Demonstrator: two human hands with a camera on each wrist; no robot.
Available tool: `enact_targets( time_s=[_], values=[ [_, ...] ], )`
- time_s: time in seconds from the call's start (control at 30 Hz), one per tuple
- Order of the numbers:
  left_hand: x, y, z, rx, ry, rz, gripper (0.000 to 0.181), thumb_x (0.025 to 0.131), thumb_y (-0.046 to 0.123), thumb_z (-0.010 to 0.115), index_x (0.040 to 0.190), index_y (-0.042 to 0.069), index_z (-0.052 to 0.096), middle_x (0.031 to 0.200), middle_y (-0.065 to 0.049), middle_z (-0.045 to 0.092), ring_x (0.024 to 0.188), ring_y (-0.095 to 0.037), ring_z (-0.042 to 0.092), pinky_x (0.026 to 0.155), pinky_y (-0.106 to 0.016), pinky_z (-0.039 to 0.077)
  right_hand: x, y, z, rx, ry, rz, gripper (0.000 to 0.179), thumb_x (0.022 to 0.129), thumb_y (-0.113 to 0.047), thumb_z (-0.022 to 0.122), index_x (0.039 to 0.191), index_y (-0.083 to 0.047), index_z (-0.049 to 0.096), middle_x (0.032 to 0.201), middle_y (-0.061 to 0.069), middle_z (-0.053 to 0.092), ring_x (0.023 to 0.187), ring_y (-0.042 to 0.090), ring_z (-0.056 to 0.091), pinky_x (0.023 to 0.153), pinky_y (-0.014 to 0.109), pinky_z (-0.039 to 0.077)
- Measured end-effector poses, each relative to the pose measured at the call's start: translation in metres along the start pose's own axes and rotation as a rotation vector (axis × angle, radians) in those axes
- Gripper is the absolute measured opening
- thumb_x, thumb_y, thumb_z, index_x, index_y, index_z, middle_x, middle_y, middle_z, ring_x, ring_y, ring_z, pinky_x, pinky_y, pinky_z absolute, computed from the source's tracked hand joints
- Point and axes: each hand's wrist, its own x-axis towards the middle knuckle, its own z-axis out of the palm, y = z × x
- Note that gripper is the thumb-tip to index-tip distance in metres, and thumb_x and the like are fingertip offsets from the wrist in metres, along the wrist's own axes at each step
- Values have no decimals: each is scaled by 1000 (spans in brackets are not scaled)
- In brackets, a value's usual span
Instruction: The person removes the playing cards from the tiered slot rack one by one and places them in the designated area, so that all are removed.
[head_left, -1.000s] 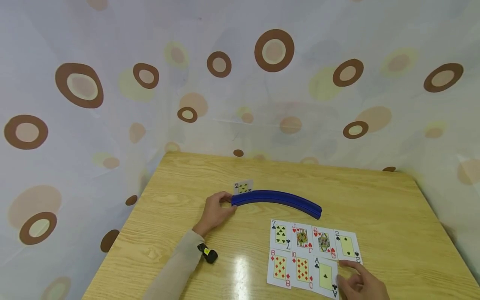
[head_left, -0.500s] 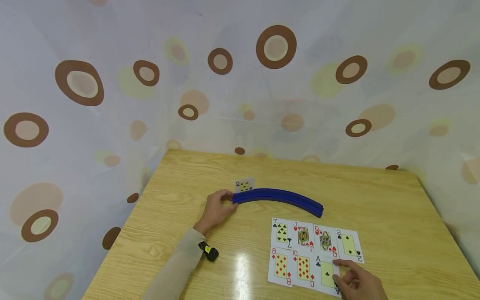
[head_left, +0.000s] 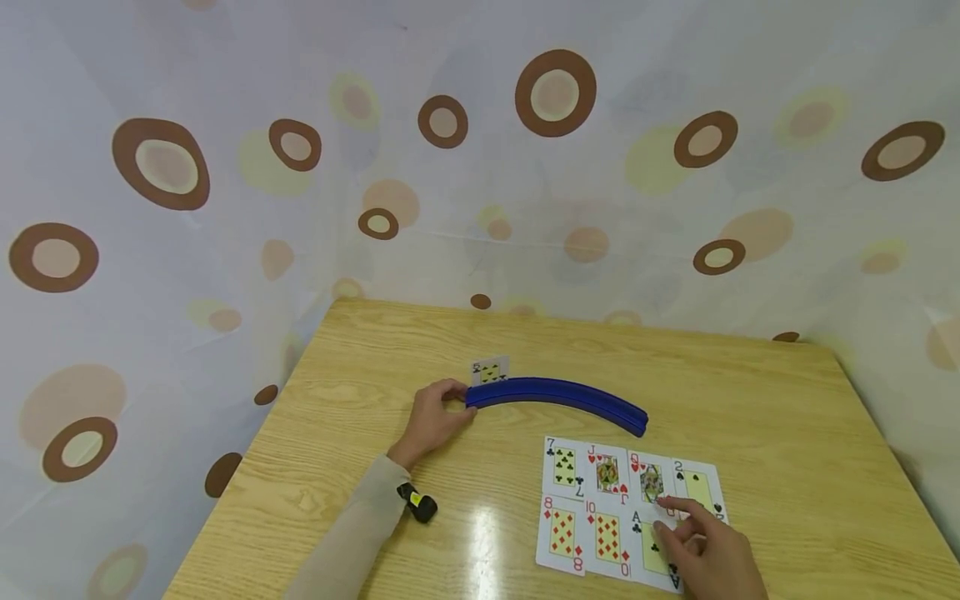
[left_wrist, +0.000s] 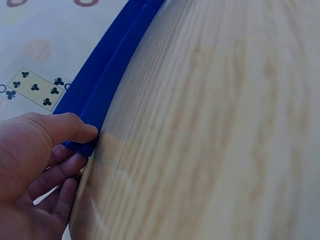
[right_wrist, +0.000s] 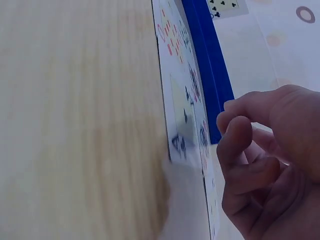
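My left hand (head_left: 433,423) pinches the left end of a curved blue playing card holder (head_left: 558,392), thumb on the near side. Upright in that end stands a five of clubs (head_left: 490,369), its lower part hidden by the holder. My right hand (head_left: 708,546) hovers over the ace of clubs (head_left: 647,568), the queen of hearts (head_left: 649,479) and the two of spades (head_left: 697,482), covering parts of them. In the right wrist view, its fingers (right_wrist: 247,177) are loosely bent with nothing between them and the thumb.
Face up in two rows before the holder lie the seven of clubs (head_left: 564,467), jack of hearts (head_left: 607,473), eight of diamonds (head_left: 561,533) and ten of diamonds (head_left: 608,537). A patterned cloth (head_left: 450,183) surrounds the wooden table (head_left: 360,367).
My right hand has moved left and away from me, from the ace's right edge to over the ace and queen. The left hand keeps its grip on the card holder.
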Motion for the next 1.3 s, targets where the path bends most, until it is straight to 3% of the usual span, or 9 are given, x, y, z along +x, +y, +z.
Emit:
enact_targets(
  time_s=[0.27,0.47,0.77,1.0,1.3],
  values=[
    [1,-2,1,-5,-2,-11,29,90,7,86,117,1,77,110,-14,81,106,-28,76,101,-49,61,12,-29,10,-17,105,-176,33,100,-16,80,132,-10,74,82,-1,68,59,5,53,53,22,44],
    [3,-3,-1,1,10,-21,29,91,7,86,118,2,77,111,-13,80,107,-27,76,102,-48,61,23,-57,12,-16,137,-309,32,98,-12,81,130,-11,75,81,-3,70,63,0,56,53,21,46],
    [1,-1,0,-6,-14,-49,30,91,8,87,119,3,77,111,-11,80,108,-25,75,102,-46,60,36,-72,22,-2,187,-444,31,98,-11,81,128,-13,76,84,-8,73,69,-5,62,58,20,47],
    [0,3,-2,-8,-9,-53,31,91,7,86,120,1,77,113,-13,80,110,-28,75,105,-49,60,51,-87,33,169,182,-576,32,97,-6,80,129,-7,76,86,-1,77,68,-3,64,55,23,50],
    [0,2,-2,-3,-18,-51,30,91,8,85,120,3,77,112,-11,80,109,-26,75,104,-47,60,68,-110,47,242,198,-644,32,96,-6,81,128,-8,76,88,4,78,70,3,69,52,24,51]
  ],
)
